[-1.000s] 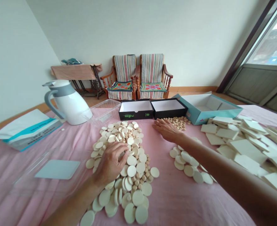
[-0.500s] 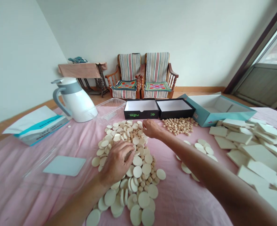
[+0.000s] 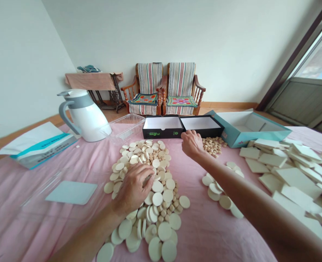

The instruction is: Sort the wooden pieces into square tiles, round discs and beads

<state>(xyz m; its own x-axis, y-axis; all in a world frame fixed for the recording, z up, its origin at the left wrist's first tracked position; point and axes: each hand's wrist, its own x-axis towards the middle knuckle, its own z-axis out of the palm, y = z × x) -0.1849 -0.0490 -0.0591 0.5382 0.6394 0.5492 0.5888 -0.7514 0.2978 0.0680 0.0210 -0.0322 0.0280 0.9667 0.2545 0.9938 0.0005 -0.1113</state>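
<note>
My left hand (image 3: 136,182) rests over the mixed heap of pale round wooden discs (image 3: 157,199) and small wooden pieces (image 3: 165,211). Its fingers are curled, and whatever lies under the palm is hidden. Farther forward, my right hand (image 3: 192,143) is closed above the pink cloth, knuckles up, in front of the black boxes. Just beside it on the right lies a pile of small wooden pieces (image 3: 213,145). What the right fingers hold, if anything, cannot be seen. A smaller group of discs (image 3: 214,187) lies partly behind my right forearm.
Two black boxes (image 3: 163,134) (image 3: 218,131) with white insides and a light-blue box (image 3: 233,138) stand at the back. Square wooden boards (image 3: 297,178) are heaped at right. A white jug (image 3: 91,122), a bag (image 3: 40,145) and clear plastic trays (image 3: 128,127) are at left.
My right hand has moved right, from the far edge of the mixed heap to beside the pile of small wooden pieces. My left hand stays on the discs. The view has shifted slightly.
</note>
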